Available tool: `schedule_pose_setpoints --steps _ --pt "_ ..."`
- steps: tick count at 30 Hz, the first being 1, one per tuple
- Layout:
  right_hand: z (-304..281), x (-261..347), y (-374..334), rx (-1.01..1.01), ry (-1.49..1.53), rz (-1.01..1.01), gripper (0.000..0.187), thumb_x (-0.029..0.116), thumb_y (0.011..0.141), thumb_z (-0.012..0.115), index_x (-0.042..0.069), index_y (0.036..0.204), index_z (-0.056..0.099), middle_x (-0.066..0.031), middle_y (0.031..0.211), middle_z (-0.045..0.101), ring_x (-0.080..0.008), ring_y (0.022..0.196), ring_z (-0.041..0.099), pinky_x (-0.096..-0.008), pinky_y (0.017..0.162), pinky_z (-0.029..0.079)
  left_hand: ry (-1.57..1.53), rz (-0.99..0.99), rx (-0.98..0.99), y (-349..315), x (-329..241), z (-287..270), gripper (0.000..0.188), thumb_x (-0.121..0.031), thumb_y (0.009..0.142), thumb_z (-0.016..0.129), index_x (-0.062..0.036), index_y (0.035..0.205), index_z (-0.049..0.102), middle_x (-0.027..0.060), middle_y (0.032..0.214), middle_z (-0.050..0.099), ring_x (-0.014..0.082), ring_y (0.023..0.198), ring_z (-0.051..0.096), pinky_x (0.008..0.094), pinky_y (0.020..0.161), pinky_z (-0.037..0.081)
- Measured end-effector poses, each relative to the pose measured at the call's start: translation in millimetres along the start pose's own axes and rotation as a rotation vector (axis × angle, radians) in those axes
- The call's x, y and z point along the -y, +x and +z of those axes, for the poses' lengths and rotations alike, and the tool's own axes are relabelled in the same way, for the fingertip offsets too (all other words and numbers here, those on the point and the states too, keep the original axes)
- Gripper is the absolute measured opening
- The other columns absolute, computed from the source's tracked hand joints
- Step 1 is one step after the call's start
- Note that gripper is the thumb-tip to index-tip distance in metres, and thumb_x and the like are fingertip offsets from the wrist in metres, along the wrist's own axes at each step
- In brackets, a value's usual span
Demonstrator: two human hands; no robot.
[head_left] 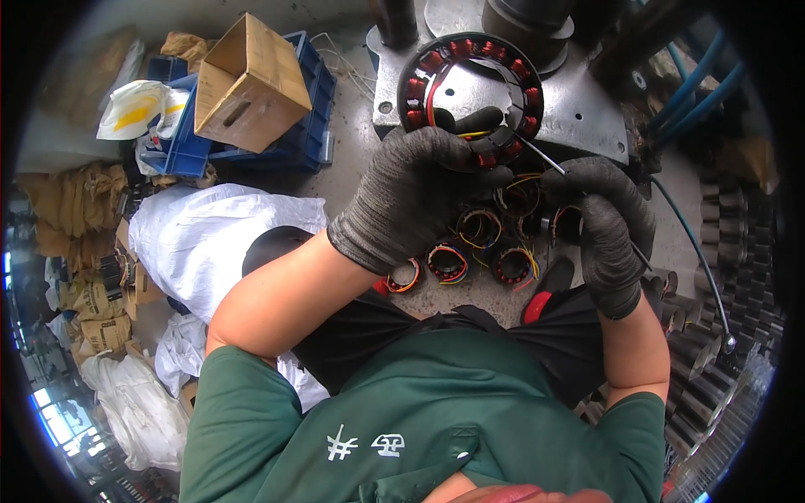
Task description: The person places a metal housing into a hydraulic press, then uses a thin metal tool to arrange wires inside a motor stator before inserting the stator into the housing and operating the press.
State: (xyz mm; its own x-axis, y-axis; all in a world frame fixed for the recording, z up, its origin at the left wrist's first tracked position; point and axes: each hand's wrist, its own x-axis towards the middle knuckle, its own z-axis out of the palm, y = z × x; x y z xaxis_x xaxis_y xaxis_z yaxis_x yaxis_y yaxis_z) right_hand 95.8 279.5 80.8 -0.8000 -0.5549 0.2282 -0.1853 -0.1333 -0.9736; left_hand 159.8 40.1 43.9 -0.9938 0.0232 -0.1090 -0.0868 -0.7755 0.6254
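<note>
A ring-shaped motor stator with dark red coils is held up in my gloved left hand, whose fingers wrap its lower rim. Yellow and red wires run inside the ring. In my gloved right hand is a thin metal rod-like tool; its tip reaches the stator's lower right rim, and its other end shows below the hand. Whether the tip touches a coil or a wire, I cannot tell. Below the hands, several more wound stators with coloured wires lie on the floor.
Behind the stator stands a metal machine base with a dark column. An open cardboard box sits on blue crates at left, near white sacks. Stacked metal parts and a thin hose are on the right.
</note>
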Motion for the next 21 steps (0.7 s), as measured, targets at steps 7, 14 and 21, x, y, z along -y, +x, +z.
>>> schedule_pose_setpoints --steps 7,14,21 --pt "3 1 2 0.007 0.084 -0.053 0.031 0.023 0.102 0.062 -0.003 0.118 0.070 -0.0100 0.112 0.073 -0.0163 0.104 0.067 -0.0335 0.096 0.053 0.060 0.026 0.002 -1 3 -1 0.042 -0.012 0.086 0.068 0.0047 0.125 0.064 0.0178 0.115 0.072 0.0312 0.107 0.072 0.0432 0.101 0.059" --pt "2 -5 4 0.034 -0.057 -0.139 0.025 0.015 0.102 0.059 -0.003 0.116 0.069 -0.0114 0.110 0.073 -0.0181 0.099 0.068 -0.0347 0.092 0.055 -0.184 -0.075 -0.073 5 -3 11 0.047 -0.006 0.087 0.068 0.0048 0.132 0.061 0.0164 0.116 0.072 0.0291 0.103 0.073 0.0429 0.097 0.062" --pt "18 -19 12 0.054 -0.727 -0.524 0.026 -0.007 0.086 0.060 0.000 0.110 0.067 -0.0188 0.097 0.069 -0.0347 0.084 0.070 -0.0419 0.075 0.058 0.423 0.174 -0.137 9 4 16 0.054 -0.004 0.089 0.071 0.0040 0.141 0.058 0.0176 0.128 0.069 0.0278 0.108 0.073 0.0403 0.093 0.062"
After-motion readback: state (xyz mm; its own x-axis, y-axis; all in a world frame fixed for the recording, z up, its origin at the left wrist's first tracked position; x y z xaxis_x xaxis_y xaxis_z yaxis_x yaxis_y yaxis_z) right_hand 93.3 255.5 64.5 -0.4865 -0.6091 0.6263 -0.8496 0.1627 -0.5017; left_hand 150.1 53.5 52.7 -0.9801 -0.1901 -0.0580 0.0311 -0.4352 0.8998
